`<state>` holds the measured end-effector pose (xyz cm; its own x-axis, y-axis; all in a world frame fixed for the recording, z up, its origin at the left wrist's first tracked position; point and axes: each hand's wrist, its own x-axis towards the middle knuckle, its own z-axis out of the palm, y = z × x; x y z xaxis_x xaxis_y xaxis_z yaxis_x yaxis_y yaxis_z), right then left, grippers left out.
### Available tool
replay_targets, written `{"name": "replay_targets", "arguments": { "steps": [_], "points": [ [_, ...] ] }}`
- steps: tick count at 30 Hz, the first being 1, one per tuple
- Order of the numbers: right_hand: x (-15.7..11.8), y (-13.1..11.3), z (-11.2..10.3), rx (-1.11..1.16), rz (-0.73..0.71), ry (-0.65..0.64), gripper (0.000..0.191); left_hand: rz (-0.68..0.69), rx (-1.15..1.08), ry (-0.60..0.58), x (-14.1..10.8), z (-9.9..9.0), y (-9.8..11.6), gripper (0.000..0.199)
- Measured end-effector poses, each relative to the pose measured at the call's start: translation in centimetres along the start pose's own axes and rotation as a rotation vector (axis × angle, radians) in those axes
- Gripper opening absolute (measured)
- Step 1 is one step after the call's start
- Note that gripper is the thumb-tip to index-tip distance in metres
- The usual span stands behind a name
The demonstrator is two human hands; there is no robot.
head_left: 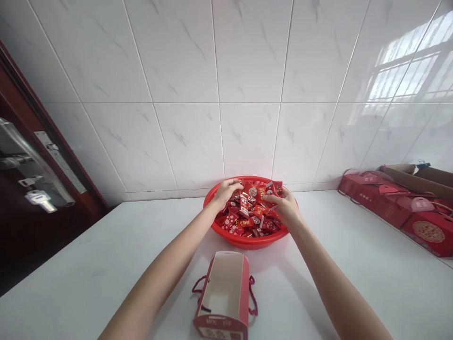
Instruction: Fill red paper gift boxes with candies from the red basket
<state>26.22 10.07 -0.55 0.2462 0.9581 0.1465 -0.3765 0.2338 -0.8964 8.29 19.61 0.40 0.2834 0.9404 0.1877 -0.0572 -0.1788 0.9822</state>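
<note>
Both forearms reach forward over the white surface (116, 255), angling inward to a red basket (247, 243) near the tiled wall. The left hand (228, 191) arches over the basket's left side, wrist bent, fingers curled down toward the wrapped sweets (244, 222) piled inside; whether it grips one cannot be told. The right hand (287, 208) comes in over the right rim, thumb pointing left across the sweets, its other fingers partly hidden; whether it holds a packet is unclear. Below the basket, between the forearms, sits an open red box (223, 295) with cord handles.
</note>
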Motion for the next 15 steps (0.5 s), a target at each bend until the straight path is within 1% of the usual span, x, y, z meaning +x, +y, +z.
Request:
{"name": "replay_targets", "arguments": {
  "steps": [4,7,8,10,12,15],
  "points": [
    [-0.2,-0.1,0.2,0.01,0.005,-0.024,0.039,-0.009,0.119,0.016,0.4,-0.1,-0.7,0.024],
    [-0.3,-0.3,0.3,0.021,0.01,-0.039,0.039,-0.005,0.233,0.034,0.5,-0.3,-1.0,0.022],
    [-0.4,-0.6,0.4,0.024,0.024,-0.062,0.039,0.002,0.278,0.036,0.4,-0.4,-1.1,0.02],
    [-0.9,-1.4,0.5,0.02,0.075,-0.172,0.039,0.024,0.372,0.024,0.1,-0.5,-1.1,0.014],
    [-1.6,-2.6,0.7,-0.016,0.129,-0.366,0.039,0.046,0.463,-0.004,-0.3,-0.5,-1.0,0.008],
    [-3.4,-4.6,1.4,-0.144,0.135,-0.624,0.039,0.06,0.572,-0.051,-0.8,-0.1,-0.9,0.01]
  ]
}}
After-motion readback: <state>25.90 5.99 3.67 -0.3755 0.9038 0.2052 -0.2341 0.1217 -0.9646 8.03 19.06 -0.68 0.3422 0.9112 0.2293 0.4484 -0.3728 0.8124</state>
